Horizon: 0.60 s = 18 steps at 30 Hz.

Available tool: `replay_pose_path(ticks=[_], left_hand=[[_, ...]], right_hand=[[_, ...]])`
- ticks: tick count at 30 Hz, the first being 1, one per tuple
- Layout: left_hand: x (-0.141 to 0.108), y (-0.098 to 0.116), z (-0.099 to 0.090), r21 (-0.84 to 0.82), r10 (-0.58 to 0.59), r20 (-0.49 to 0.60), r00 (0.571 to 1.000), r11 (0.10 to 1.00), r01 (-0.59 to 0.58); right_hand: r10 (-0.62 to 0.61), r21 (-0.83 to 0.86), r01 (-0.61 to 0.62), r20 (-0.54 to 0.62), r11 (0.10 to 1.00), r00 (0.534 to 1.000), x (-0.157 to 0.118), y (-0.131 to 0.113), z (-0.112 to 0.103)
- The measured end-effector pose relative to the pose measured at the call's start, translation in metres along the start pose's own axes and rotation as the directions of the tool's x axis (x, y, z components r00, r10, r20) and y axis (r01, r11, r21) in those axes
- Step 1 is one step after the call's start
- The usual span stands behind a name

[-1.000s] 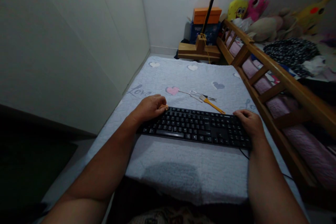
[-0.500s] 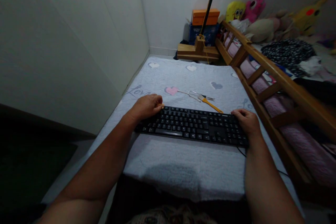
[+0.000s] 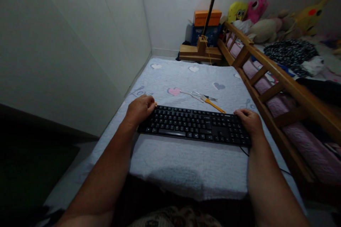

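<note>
A black keyboard lies across a pale blue blanket with printed hearts. My left hand is closed at its upper left corner, the fingers round a small pale-orange thing that is mostly hidden. At the other end, my right hand grips the keyboard's right edge, thumb along the top corner. Just beyond the keys lies a yellow-handled brush. Beside it are a thin metal tool and a slim pale stick.
A wooden bed rail runs along the right, with plush toys and clothes behind it. On the left stands a white panel wall. A wooden stand with a pole and an orange box are at the back.
My left hand has slid left along the keyboard's top edge to its corner, uncovering more keys. My right hand keeps its grip on the right end.
</note>
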<state>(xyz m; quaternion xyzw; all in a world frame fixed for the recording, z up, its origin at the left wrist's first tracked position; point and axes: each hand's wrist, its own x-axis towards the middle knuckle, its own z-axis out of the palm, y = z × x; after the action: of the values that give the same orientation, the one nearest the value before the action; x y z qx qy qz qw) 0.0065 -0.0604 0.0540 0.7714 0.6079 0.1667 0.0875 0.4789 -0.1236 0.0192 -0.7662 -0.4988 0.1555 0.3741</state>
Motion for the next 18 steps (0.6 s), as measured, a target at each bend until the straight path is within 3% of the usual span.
replay_pose_path(ticks=[18], left_hand=[[-0.003, -0.017, -0.003, -0.185, -0.118, -0.059, 0.991, 0.977, 0.106]], right_hand=[[-0.001, -0.023, 0.001, -0.005, 1.000, 1.000, 0.000, 0.000, 0.000]])
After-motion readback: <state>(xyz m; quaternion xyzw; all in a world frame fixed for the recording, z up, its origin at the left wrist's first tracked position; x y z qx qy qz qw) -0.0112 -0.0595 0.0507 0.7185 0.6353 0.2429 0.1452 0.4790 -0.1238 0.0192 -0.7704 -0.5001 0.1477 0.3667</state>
